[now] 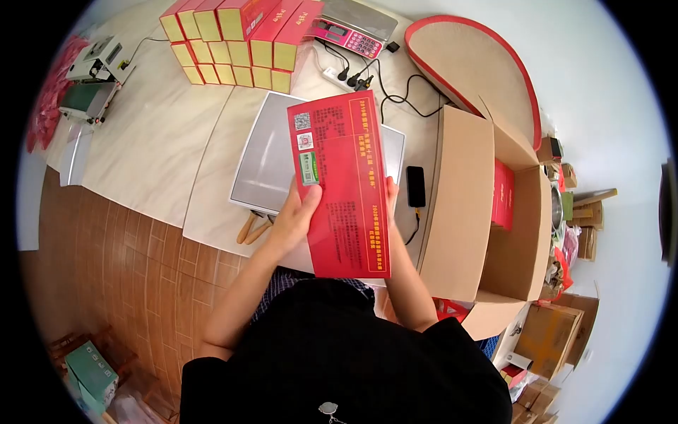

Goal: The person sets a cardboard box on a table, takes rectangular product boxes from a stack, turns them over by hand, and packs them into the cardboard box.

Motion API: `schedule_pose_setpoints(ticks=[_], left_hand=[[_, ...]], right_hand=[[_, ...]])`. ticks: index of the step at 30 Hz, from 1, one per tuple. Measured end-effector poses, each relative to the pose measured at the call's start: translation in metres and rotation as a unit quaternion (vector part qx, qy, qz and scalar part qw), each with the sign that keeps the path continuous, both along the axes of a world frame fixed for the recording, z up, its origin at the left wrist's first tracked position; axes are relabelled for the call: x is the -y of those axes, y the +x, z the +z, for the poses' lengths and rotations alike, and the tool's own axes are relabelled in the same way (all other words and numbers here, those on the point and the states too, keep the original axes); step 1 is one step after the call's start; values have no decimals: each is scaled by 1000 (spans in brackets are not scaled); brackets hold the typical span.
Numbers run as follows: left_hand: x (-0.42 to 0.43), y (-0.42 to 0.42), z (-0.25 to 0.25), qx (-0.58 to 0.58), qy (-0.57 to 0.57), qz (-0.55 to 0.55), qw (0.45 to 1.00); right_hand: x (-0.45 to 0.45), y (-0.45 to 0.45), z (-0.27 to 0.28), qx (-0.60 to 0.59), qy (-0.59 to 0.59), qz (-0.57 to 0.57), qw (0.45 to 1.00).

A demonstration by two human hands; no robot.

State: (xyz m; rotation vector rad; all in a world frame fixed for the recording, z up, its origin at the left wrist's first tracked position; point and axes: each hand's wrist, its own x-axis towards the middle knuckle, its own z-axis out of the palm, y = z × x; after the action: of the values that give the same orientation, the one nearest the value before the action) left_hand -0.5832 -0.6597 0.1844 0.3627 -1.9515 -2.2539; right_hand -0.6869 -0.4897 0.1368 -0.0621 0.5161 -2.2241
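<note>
Both of my hands hold a flat red box [346,212] with gold and black print, a QR code and a green label. My left hand [293,219] grips its left edge, thumb lying on the printed face. At the right edge, my right hand [392,201] wraps round the side, most of its fingers hidden behind the box. Beneath the box lies a machine with a flat silver top [265,166]. To the right stands an open cardboard carton [459,212] with a red box [502,194] inside.
Stacked red-and-gold boxes [233,53] stand at the back of the table [162,148]. Nearby are a pink-keypad scale [353,39], a power strip [339,79] with cables, a black phone [417,186] and a red-rimmed round tray [473,63]. A small machine [92,78] sits far left.
</note>
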Motion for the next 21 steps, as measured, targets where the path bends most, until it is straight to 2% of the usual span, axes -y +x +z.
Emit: schedule_pose_setpoints(ticks=[2,3,9,11,12,15,16,18,19,21], left_hand=[[-2,3,9,-14,43,-24,999],[1,5,16,-6,26,-39,999],[2,3,14,-9,32,-3,999],[-3,1,23,6,37,29,999],[-1,-1,26,40,77,25,996],[2,-7,27,81,131,35,988],[4,-11,27,83,136,39,986],[5,-16,25,77,137,63,986],[5,-16,27,77,137,61,986],[6,-17,34,96,123,48,987]], right_hand=[[6,14,-12,27,-8,-10,1000],[7,21,-17,44,5,-11,999],[6,23,-22,93,152,11,984],[7,18,-12,86,183,10,979],[7,16,-4,81,198,9,977],[10,19,41,23,227,7,974],[7,15,35,28,229,5,973],[3,5,25,34,139,55,988],[4,6,27,34,139,54,988],[7,9,32,80,216,21,973]])
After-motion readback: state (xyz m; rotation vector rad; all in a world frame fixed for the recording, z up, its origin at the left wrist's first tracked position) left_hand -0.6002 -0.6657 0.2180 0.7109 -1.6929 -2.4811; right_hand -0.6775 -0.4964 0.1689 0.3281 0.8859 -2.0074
